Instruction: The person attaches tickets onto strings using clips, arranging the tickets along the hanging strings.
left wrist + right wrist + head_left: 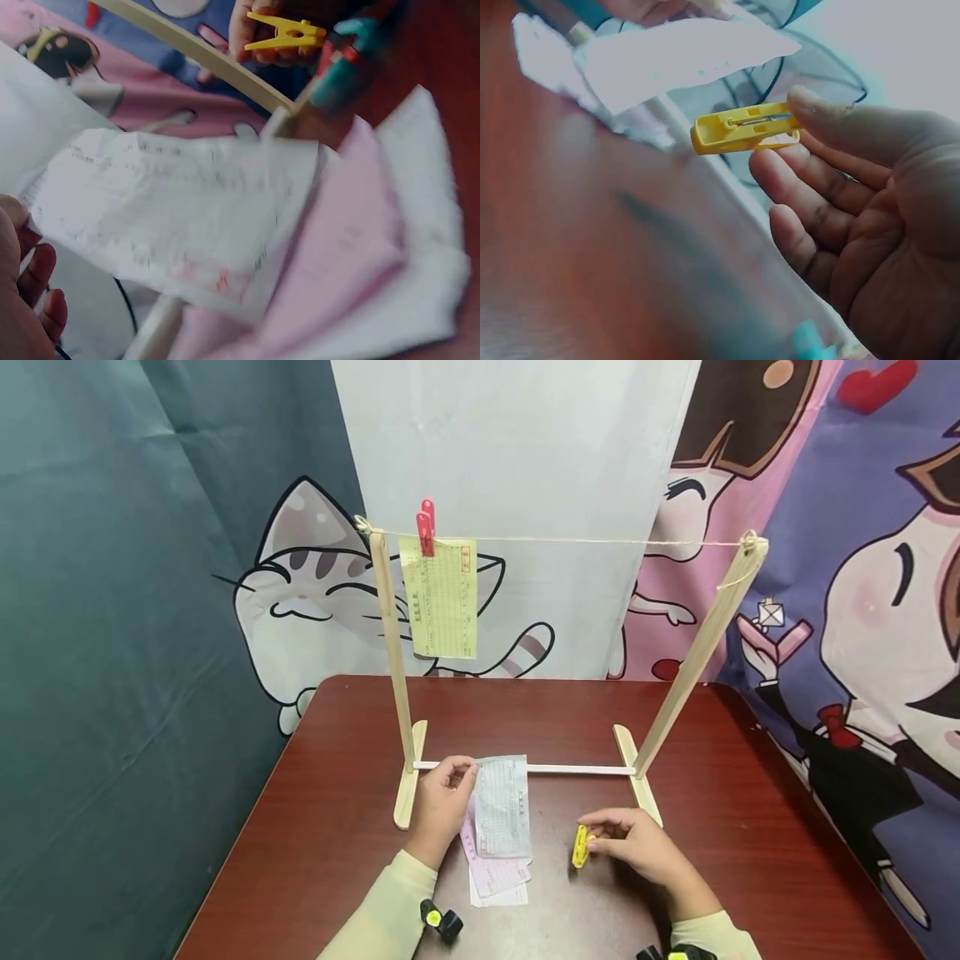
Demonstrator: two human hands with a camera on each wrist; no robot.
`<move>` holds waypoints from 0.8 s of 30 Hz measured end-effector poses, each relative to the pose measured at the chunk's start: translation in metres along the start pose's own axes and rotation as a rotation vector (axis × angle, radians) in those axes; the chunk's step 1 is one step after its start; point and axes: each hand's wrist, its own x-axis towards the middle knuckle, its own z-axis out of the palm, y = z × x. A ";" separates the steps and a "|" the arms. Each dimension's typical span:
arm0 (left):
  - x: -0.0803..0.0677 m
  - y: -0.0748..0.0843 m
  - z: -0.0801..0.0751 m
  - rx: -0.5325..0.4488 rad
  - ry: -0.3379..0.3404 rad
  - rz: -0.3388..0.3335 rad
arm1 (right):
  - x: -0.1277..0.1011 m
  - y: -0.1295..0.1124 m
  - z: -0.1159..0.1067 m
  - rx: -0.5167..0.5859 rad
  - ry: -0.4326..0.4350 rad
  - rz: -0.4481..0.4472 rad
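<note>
My left hand (442, 802) pinches the top corner of a pale blue-white slip (501, 806) and lifts it off a small stack with a pink slip (491, 872) on the table. The same white slip (180, 217) fills the left wrist view, with the pink slip (352, 247) under it. My right hand (637, 843) holds a yellow clothespin (581, 847) between thumb and fingers, just above the table to the right of the stack. The right wrist view shows the yellow clothespin (742, 131) close up. A wooden rack (397, 668) holds a string (600, 541) where a red clothespin (426, 527) pins a yellow slip (441, 597).
The dark red table (750, 793) carries the rack's two feet and its white crossbar (577, 769) just behind my hands. Cartoon-printed cloth hangs behind and to both sides. The string runs bare to the right of the hung slip.
</note>
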 end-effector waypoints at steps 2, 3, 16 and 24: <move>0.008 0.010 -0.002 -0.042 0.020 -0.031 | 0.005 -0.012 -0.006 -0.030 0.027 -0.013; 0.013 0.017 -0.004 -0.059 0.032 -0.042 | 0.008 -0.021 -0.010 -0.054 0.044 -0.019; 0.117 0.130 -0.024 -0.242 0.124 0.199 | 0.091 -0.242 -0.057 -0.164 0.268 -0.487; 0.164 0.189 -0.031 -0.208 0.195 0.241 | 0.152 -0.324 -0.076 -0.223 0.380 -0.505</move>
